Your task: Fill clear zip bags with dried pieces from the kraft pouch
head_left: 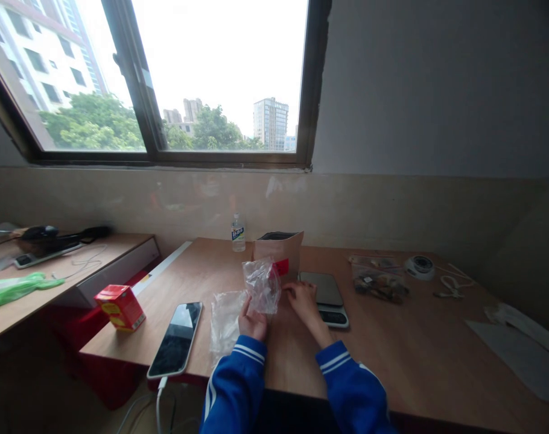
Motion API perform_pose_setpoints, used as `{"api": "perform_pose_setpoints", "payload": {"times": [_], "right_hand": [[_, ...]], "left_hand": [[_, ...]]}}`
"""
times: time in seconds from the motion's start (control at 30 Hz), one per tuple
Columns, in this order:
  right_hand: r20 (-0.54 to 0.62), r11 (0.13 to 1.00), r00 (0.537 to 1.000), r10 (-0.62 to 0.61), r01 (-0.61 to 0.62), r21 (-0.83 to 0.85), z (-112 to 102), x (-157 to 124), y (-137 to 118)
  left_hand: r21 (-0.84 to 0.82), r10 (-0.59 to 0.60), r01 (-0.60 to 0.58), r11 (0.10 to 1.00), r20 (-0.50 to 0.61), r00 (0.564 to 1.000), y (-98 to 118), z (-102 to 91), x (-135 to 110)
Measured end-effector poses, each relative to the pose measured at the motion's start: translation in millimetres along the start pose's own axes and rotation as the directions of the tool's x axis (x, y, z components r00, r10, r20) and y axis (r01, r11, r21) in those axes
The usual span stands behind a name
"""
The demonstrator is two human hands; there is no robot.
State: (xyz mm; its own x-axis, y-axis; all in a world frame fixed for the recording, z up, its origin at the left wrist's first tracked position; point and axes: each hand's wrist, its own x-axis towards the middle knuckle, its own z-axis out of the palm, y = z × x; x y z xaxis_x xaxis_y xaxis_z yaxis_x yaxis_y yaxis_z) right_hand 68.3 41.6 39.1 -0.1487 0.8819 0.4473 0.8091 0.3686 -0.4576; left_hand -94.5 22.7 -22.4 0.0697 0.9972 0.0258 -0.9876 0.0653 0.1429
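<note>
Clear, crinkled plastic fills the left hand (253, 322): one small bag (262, 284) pinched by its lower edge and held upright above the worktop (405, 349). The right hand (304, 301) rests just beside it, fingers curled down onto the wood, closed on nothing that can be seen. A second clear bag (224, 319) lies flat directly left of the left hand. Further left lies one phone (177, 339), face up near the front edge with its cable hanging off, and one red carton (119, 307) sits at the worktop's left corner. Just beyond the hands stands one brown box (279, 252), with one bottle (238, 234) behind it. One scale (326, 296) touches the right hand's far side. To the right of the right hand the wood lies bare up to the near edge.
</note>
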Motion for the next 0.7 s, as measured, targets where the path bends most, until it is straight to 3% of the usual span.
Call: {"api": "perform_pose_setpoints", "payload": {"times": [0.07, 0.13, 0.2, 0.23, 0.3, 0.4, 0.47, 0.57, 0.63, 0.7], "right_hand": [[-0.216, 0.989, 0.976, 0.019, 0.014, 0.147, -31, 15, -15], [-0.41, 0.96, 0.912, -0.011, 0.124, 0.251, -65, 38, -34], [-0.529, 0.925, 0.846, -0.064, 0.249, 0.288, -92, 65, -50], [-0.536, 0.903, 0.838, -0.102, 0.304, 0.303, -101, 78, -56], [-0.448, 0.886, 0.874, -0.187, 0.347, 0.307, -108, 98, -62], [-0.279, 0.916, 0.931, -0.236, 0.309, 0.257, -102, 106, -58], [-0.305, 0.92, 0.93, -0.203, 0.288, 0.265, -92, 93, -51], [-0.349, 0.881, 0.93, -0.117, 0.259, 0.396, -73, 50, -39], [-0.284, 0.855, 0.959, -0.002, 0.149, 0.497, -56, 12, -31], [-0.184, 0.781, 0.961, 0.207, -0.049, 0.623, -40, -26, -24]], "left_hand": [[0.002, -0.014, 0.014, 1.0, 0.042, 0.999, 0, -2.1, 1], [0.001, -0.032, 0.032, 1.0, 0.084, 0.996, 0, -4.4, 2], [-0.004, -0.041, 0.042, 0.999, 0.115, 0.993, 0, -6.5, 3], [-0.005, -0.045, 0.046, 0.999, 0.124, 0.991, 1, -7.6, 3], [-0.005, -0.048, 0.049, 0.999, 0.133, 0.99, 1, -10.3, 3], [-0.01, -0.041, 0.043, 0.999, 0.147, 0.988, 2, -14.5, 4], [-0.018, -0.039, 0.042, 0.999, 0.15, 0.988, 2, -15.1, 5], [0.013, -0.041, 0.04, 0.999, 0.076, 0.996, -3, -7.9, 4], [0.094, -0.06, 0.057, 0.994, 0.027, 0.998, -9, 2.3, 0], [0.212, -0.126, 0.114, 0.971, 0.044, 0.991, -16, 14.2, -5]]}}
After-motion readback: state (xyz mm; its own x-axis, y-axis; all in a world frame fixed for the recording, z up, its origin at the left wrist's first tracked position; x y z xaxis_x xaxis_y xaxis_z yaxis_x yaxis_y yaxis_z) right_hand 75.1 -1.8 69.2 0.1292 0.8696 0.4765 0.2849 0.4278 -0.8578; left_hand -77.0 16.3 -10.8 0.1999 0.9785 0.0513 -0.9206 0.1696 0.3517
